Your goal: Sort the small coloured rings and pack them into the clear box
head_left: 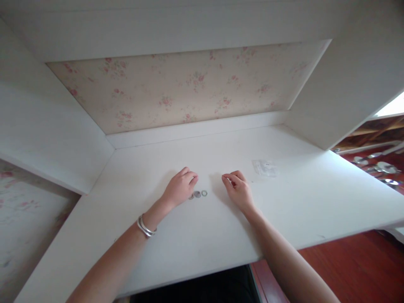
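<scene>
My left hand (181,186) is over the white desk (202,240), thumb and fingers pinched together. Whatever it may hold is too small or hidden to make out. Just below its fingertips lie a small green ring (204,193), a grey round disc (197,194) and another small round piece (191,196), partly covered by the hand. To the right, apart from these, my right hand (239,189) has its thumb and index finger pinched; nothing between them can be made out. A clear plastic bag (265,168) lies beyond the right hand.
Behind the desk rises a wall with floral wallpaper (195,84), framed by white side panels (356,75). A silver bracelet (145,226) circles my left wrist. Shiny metal objects (383,167) stand at the far right, off the desk. The desk's front edge runs near my forearms.
</scene>
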Available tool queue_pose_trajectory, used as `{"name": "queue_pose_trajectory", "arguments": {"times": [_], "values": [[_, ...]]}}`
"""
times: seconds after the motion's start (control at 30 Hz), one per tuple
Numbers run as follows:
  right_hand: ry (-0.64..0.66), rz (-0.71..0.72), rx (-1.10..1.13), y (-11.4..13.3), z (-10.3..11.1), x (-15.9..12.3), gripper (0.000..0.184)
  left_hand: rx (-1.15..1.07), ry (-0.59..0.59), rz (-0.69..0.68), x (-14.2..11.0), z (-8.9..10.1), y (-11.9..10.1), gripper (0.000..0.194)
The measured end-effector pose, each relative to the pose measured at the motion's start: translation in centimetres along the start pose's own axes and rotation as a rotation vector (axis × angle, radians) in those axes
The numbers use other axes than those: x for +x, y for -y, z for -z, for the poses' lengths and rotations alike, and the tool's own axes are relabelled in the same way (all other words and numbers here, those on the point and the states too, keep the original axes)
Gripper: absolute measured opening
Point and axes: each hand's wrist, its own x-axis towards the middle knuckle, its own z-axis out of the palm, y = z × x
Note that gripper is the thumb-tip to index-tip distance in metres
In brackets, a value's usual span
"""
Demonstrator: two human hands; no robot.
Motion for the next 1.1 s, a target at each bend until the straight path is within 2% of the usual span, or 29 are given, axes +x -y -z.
{"name": "queue_pose_trajectory", "arguments": {"times": [0.1, 0.23, 0.4, 0.57, 0.7, 0.8, 0.9, 1.03, 1.1], "values": [[-0.032, -0.012, -0.073, -0.2, 0.3, 0.1, 0.026, -0.055, -0.073, 0.062, -0.5, 1.0, 1.3, 0.024], [-0.076, -0.055, -0.228, -1.1, 1.2, 0.5, 0.030, -0.124, -0.070, 0.128, -2.3, 1.2, 2.9, 0.026], [-0.103, -0.172, -0.651, -2.8, 4.7, 2.1, 0.039, -0.173, -0.067, 0.194, -4.5, 1.6, 4.2, 0.028], [0.033, -0.397, -0.891, -5.4, 8.6, 4.1, 0.062, -0.206, -0.086, 0.221, -5.7, 2.1, 5.2, 0.029], [0.133, -0.456, -0.893, -6.9, 9.8, 4.8, 0.069, -0.237, -0.105, 0.218, -6.2, 2.1, 5.9, 0.029], [0.151, -0.466, -0.865, -6.9, 9.8, 5.0, 0.066, -0.260, -0.111, 0.216, -6.5, 2.1, 6.2, 0.029], [0.113, -0.441, -0.840, -5.7, 8.9, 5.2, 0.063, -0.278, -0.116, 0.203, -6.8, 2.4, 6.1, 0.028], [0.071, -0.328, -0.633, -1.6, 5.7, 5.1, 0.053, -0.310, -0.115, 0.198, -7.2, 2.5, 5.2, 0.027], [0.108, -0.232, -0.460, 1.5, 3.2, 4.6, 0.048, -0.337, -0.111, 0.207, -7.4, 2.5, 4.5, 0.039]]}}
